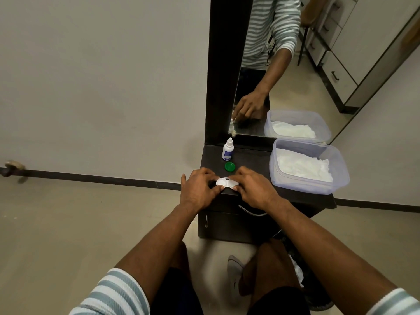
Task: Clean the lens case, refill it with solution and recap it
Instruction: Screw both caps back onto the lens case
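A white lens case (pixel 223 182) lies on the dark cabinet top (pixel 252 160) near its front left edge. My left hand (pixel 200 189) grips the case's left end. My right hand (pixel 252 189) covers its right end, fingers curled over that well. A green cap (pixel 229 166) lies loose on the top just behind the case. Farther back stands a small white solution bottle (pixel 228 150) with a blue label, capped and upright.
A clear plastic tub (pixel 304 176) holding white tissues sits at the right of the cabinet top. A mirror (pixel 295 64) rises behind it, dark frame on its left. Below the top are a drawer handle (pixel 251 212) and my knees.
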